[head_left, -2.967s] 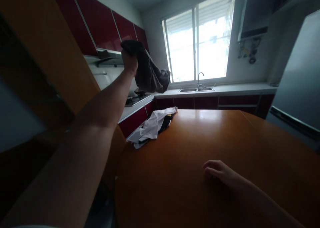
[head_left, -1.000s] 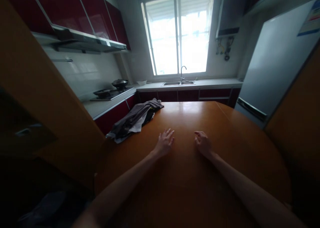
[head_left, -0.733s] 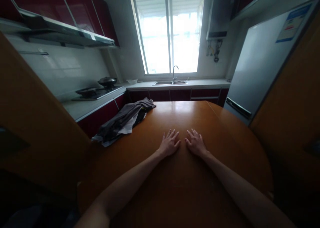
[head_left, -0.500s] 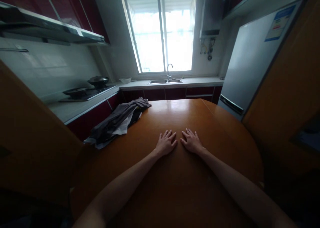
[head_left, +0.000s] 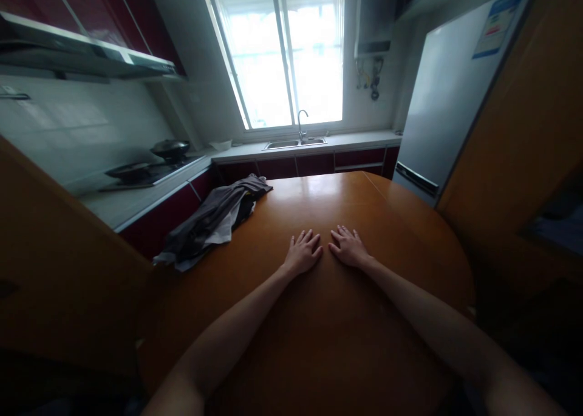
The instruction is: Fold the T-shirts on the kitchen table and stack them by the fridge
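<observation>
My left hand lies flat on the round orange-brown wooden table, fingers spread, holding nothing. My right hand rests palm down beside it, a few centimetres to the right, fingers also stretched out and empty. A pile of clothes, a dark grey garment on top of white and black ones, lies at the table's far left edge, well away from both hands.
A kitchen counter with a stove and pans runs along the left. A sink with a tap sits under the window at the back. A grey fridge stands at the right, and wooden panels flank both sides.
Three seconds ago my left hand held the dark garment up; it now lies on the pile. Both hands came together flat on the table and have stayed there.
</observation>
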Demonstrator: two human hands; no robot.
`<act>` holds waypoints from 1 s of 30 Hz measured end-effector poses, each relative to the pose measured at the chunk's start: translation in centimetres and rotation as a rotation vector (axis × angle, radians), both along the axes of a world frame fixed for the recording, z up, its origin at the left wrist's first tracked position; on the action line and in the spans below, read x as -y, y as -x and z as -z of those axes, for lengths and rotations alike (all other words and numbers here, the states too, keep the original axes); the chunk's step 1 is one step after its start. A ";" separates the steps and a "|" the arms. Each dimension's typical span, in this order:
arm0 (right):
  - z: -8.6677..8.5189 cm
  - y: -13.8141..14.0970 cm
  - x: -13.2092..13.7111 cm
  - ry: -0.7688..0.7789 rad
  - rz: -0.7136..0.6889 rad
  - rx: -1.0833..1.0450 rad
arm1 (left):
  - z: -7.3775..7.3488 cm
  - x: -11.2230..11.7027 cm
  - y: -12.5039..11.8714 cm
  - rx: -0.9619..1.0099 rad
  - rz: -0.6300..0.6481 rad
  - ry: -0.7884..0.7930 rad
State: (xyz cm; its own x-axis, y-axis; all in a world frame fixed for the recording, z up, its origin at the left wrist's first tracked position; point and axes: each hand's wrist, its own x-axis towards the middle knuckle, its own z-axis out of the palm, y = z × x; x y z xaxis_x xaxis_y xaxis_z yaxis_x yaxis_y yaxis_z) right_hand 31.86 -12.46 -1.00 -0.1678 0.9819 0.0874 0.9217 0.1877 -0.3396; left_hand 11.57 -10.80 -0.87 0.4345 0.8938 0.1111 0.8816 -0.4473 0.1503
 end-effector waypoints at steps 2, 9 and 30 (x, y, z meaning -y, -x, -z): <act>-0.1 0.0 0.1 0.002 -0.002 0.002 | -0.1 0.0 0.0 0.001 0.001 -0.001; -0.1 -0.1 0.1 -0.001 -0.006 0.010 | -0.1 0.1 0.0 0.008 0.009 0.007; 2.1 -0.7 -0.9 -0.053 -0.015 0.057 | 0.2 0.9 0.0 0.071 0.025 0.016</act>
State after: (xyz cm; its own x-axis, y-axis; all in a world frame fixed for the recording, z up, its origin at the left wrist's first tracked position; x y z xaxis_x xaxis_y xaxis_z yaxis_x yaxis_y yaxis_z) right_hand 32.51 -11.57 -3.08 -0.1886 0.9735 0.1290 0.9361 0.2180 -0.2761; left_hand 11.55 -11.69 -1.12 0.4483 0.8846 0.1286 0.8571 -0.4662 0.2191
